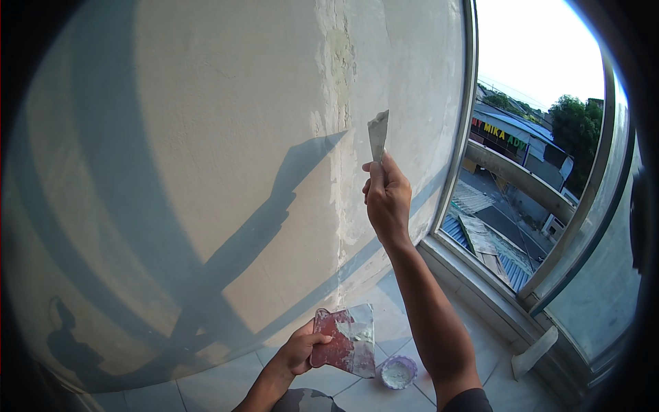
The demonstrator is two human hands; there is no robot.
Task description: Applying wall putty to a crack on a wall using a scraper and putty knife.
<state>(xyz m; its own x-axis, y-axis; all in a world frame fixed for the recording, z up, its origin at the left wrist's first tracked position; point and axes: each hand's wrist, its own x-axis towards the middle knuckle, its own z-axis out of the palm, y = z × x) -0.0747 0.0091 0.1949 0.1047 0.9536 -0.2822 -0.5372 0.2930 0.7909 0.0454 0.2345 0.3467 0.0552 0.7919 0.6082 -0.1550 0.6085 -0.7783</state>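
My right hand (389, 196) is raised before the wall, its fingers closed round the handle of a putty knife (377, 134). The blade points up and carries a little pale filler at its tip; it seems apart from the wall, though its exact gap I cannot tell. Low in front of me, my left hand (300, 349) grips a reddish-brown, flat plastic scraper (343, 340), thumb on top. White filler is smeared over its right side. A cracked, flaking strip (338, 75) runs down the pale wall (226, 103), left of the knife.
A small purple-rimmed tub (399, 372) of white paste stands on the tiled floor (220, 381). On the right is an open window (515, 147) with a frame and sill (473, 275), rooftops outside. A whitish block-like piece (534, 353) lies by the sill. My shadow (240, 254) falls across the wall.
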